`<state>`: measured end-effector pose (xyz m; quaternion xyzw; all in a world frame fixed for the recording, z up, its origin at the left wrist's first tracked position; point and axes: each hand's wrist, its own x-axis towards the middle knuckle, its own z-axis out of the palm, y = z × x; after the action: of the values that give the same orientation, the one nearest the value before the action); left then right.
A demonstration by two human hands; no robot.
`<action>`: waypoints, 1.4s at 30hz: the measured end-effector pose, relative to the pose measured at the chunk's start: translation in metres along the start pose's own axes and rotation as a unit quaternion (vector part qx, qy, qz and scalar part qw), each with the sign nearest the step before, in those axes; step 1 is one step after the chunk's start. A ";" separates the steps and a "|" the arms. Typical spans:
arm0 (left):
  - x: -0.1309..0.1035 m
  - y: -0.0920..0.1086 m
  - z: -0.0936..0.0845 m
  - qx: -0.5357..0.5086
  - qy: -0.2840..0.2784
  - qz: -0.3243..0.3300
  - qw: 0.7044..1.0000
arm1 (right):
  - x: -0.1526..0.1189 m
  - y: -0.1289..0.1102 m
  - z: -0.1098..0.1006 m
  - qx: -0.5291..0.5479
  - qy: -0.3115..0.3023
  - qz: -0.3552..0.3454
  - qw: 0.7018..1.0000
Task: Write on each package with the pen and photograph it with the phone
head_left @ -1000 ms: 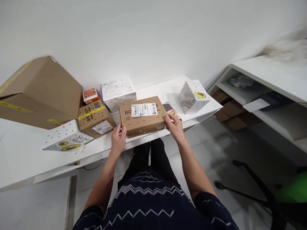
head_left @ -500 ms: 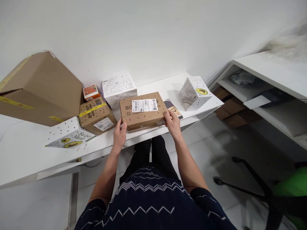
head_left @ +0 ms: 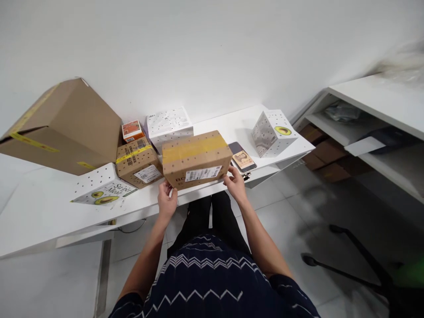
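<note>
Left hand (head_left: 168, 201) and right hand (head_left: 236, 184) pinch the taped carton (head_left: 197, 160), apparently sealed and unopened, by the desk's (head_left: 36, 210) front edge.

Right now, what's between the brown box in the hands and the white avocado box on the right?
In the head view, what looks like a phone lies flat on the white table between the brown box and the white avocado box.
</note>
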<state>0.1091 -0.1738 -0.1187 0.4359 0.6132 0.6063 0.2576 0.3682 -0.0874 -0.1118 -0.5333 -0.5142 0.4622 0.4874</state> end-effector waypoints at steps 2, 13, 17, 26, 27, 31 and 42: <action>-0.003 -0.006 -0.002 0.003 -0.007 0.001 1.000 | -0.002 0.008 0.000 -0.017 0.004 0.009 1.000; 0.004 0.043 -0.013 0.009 0.055 -0.011 0.998 | -0.005 -0.013 -0.015 0.028 0.096 0.036 0.994; 0.018 0.070 -0.012 0.046 0.049 -0.019 0.998 | 0.007 -0.039 -0.020 0.000 0.129 -0.018 0.991; 0.022 0.083 -0.005 0.089 0.009 0.040 0.995 | 0.016 -0.076 -0.010 -0.001 0.051 -0.133 0.990; 0.017 0.079 -0.005 0.066 0.004 0.046 0.997 | 0.015 -0.072 -0.010 0.022 0.042 -0.135 0.990; 0.000 0.050 -0.002 0.028 0.013 0.055 0.998 | 0.009 -0.037 -0.005 0.073 0.021 -0.107 0.991; -0.009 0.034 -0.011 0.164 0.023 0.080 0.983 | -0.008 0.017 -0.002 -0.037 0.011 -0.062 0.997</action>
<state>0.1118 -0.1905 -0.0864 0.5053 0.6733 0.5265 0.1192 0.3716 -0.0954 -0.1290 -0.5232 -0.5574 0.4057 0.5010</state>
